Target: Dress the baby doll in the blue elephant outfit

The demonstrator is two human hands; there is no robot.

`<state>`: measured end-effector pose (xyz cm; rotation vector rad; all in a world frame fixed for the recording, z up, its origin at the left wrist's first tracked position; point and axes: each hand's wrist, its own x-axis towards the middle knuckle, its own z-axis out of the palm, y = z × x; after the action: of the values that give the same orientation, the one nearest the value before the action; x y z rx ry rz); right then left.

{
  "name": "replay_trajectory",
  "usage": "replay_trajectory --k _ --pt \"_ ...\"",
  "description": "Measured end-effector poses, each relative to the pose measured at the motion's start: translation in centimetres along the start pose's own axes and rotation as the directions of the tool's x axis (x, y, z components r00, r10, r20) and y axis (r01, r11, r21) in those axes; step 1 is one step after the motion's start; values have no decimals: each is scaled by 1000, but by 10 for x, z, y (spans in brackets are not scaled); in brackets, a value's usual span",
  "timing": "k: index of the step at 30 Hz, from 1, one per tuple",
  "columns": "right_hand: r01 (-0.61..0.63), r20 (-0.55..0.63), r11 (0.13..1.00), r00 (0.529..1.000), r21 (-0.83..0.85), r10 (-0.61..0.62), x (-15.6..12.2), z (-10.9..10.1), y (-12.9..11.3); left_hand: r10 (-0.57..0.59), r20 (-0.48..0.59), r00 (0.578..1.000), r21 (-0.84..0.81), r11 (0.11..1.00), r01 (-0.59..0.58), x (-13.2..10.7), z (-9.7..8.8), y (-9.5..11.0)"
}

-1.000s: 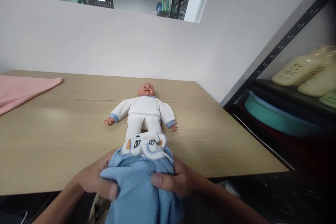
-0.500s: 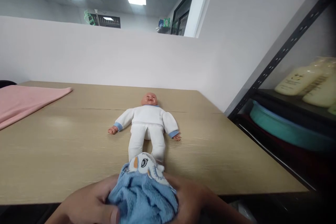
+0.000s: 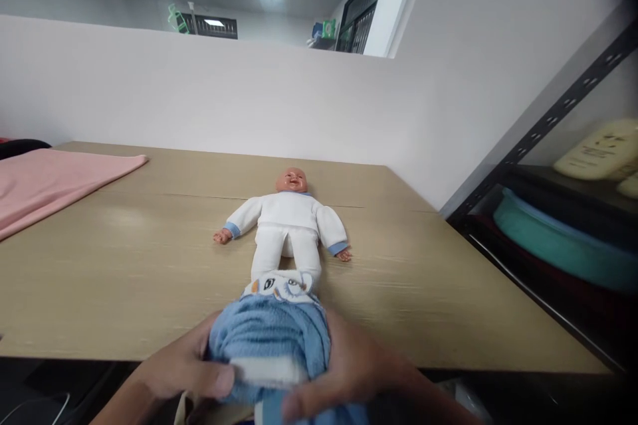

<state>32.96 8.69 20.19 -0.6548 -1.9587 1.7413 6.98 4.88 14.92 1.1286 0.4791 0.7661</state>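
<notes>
No legible text in frame. Bottle (image 3: 595, 151) on the shelf, right edge of frame: dark print on its cream label, too blurred to read. Blue cloth (image 3: 272, 339), lower centre: a stitched cartoon face, no lettering. No numbers, brands or signs readable elsewhere.

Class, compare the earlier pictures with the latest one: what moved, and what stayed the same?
Both hands, left and right, kept gripping the blue garment, bunching it and working it up over the doll's feet. The doll stayed flat on the table; the pink cloth did not move.
</notes>
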Motion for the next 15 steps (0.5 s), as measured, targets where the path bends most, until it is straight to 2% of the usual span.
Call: replay_trajectory --k 1,2,4,5,7,9,12,15 --pt "-24 -129 999 991 -43 18 0 2 0 3 -79 997 81 997 3 -1 2 2" --pt "-53 -273 994 962 -93 25 -1 5 0 5 -168 986 171 985 24 0 4 4" --pt "-111 -496 966 868 -235 -21 -1 9 -1 31 -361 932 317 944 91 3 10 8" --pt "-134 -539 942 841 -306 -56 0 10 -3 62 -446 893 366 923 118 5 13 10" --pt "-160 -539 903 838 -399 -89 4 11 -8 141 -555 820 443 884 148 10 18 13" --pt "-169 -505 879 858 -446 -92 9 10 -12 208 -593 778 516 839 170 13 20 13" --pt "-149 -430 857 898 -493 -92 18 6 -11 227 -599 768 575 789 215 17 18 5" --pt "-131 -366 867 928 -481 -63 24 2 -1 234 -603 763 577 788 213 21 12 -10"
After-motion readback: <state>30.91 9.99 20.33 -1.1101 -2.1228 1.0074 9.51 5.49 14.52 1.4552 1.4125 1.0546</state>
